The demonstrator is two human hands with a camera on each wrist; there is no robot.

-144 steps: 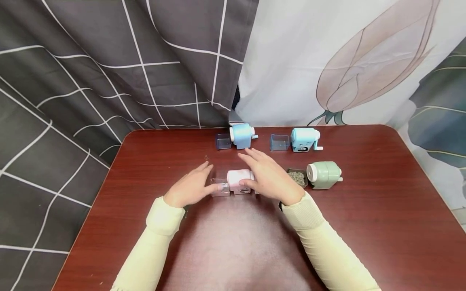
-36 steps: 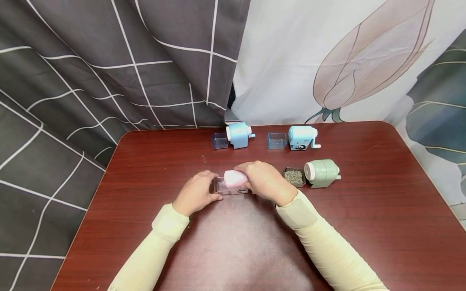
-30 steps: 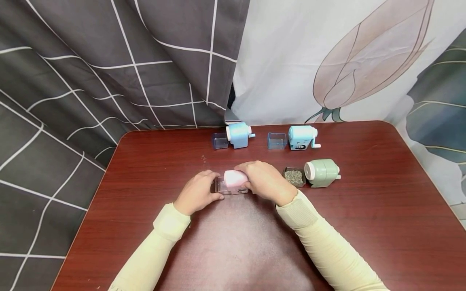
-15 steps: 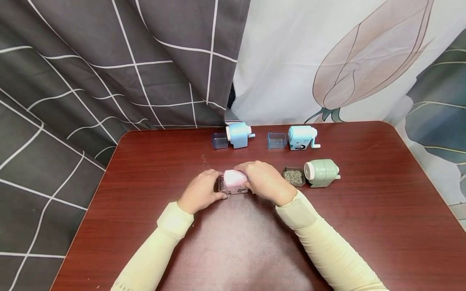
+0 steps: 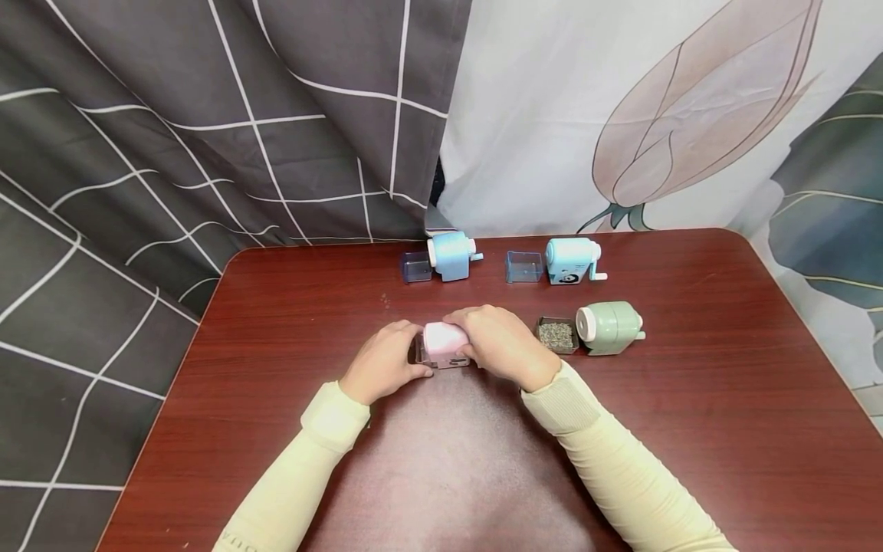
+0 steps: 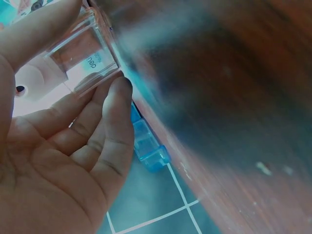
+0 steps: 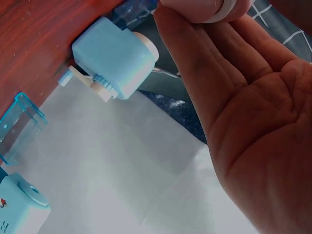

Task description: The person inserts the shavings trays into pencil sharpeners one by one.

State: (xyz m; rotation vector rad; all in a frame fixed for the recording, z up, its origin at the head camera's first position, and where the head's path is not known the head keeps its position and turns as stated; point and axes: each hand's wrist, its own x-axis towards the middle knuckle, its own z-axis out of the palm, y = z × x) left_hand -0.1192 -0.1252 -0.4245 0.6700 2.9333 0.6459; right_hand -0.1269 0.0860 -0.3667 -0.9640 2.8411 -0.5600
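Observation:
A pink crank pencil sharpener (image 5: 442, 340) stands on the table before me. My right hand (image 5: 506, 346) grips its body from the right; in the right wrist view only the pink end shows at the fingertips. A clear drawer (image 6: 87, 56) sticks out a little from the sharpener's left side, and nothing is seen inside it but a printed label. My left hand (image 5: 384, 362) holds this drawer with the thumb on the near side and the fingers on the far side. The sharpener's crank is hidden behind my right hand.
At the back stand a blue sharpener (image 5: 453, 256) and a light-blue panda sharpener (image 5: 569, 261), each with its drawer (image 5: 417, 267) pulled out at the left. To the right is a green sharpener (image 5: 611, 328), its drawer (image 5: 557, 349) full of shavings. Curtains hang behind the table (image 5: 276, 307).
Both hands, apart from a firm hold 4.8 seconds ago, have closed on the pink sharpener and its drawer. Over the last second my left hand has slid the drawer rightward, further into the body.

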